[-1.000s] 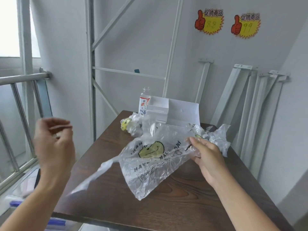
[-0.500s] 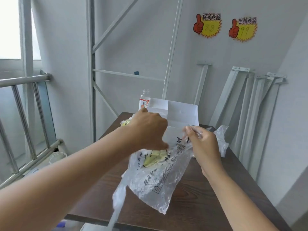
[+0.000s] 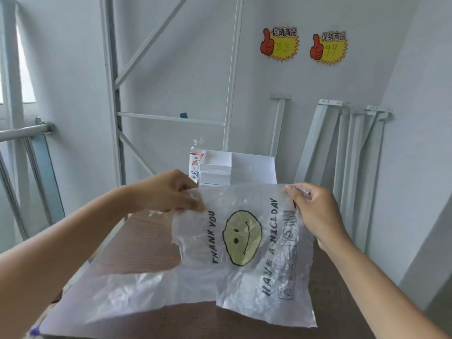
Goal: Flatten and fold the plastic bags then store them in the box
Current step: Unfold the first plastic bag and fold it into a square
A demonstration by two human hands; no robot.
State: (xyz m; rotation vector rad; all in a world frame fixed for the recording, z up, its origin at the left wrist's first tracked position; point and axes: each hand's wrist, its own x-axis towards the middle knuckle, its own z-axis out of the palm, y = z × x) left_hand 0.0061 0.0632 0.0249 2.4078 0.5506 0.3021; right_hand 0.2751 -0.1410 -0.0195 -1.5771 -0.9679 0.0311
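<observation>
Smiley-print plastic bag [image 3: 244, 243] is up in the air over the table [image 3: 220, 324], stretched between both hands and turned sideways, so the "THANK YOU / HAVE A NICE DAY" print reads bottom to top. Left hand [image 3: 168, 192]: fingers curled, pinching the upper left corner. Right hand [image 3: 315, 211]: fingers curled, pinching the upper right corner, thumb side hidden behind the film. The top edge is fairly taut. The rest hangs loose and a wide flap trails low to the left, reaching the near table edge. It looks like the handle end, but I can't confirm that. Handling call: thin film with next to no weight and zero stiffness, heavily creased, likely slick and prone to clinging. It won't hold a shape by itself and will trap air when laid down. Corner pinches are the right hold for spreading it. A mid-sheet grab would just bunch it. Next I'd lay it flat on the table, smooth from the centre outward with open palms, tuck the trailing flap in, then fold while pinning each crease so it doesn't spring back. A hard tug could stretch or tear the film, so go easy. The white box [image 3: 252, 167] stands open at the far end of the table, behind the bag, with a clear bottle [image 3: 195, 160] just to its left. Nothing of this bag is in the box yet. Any other bags are hidden behind this one.
</observation>
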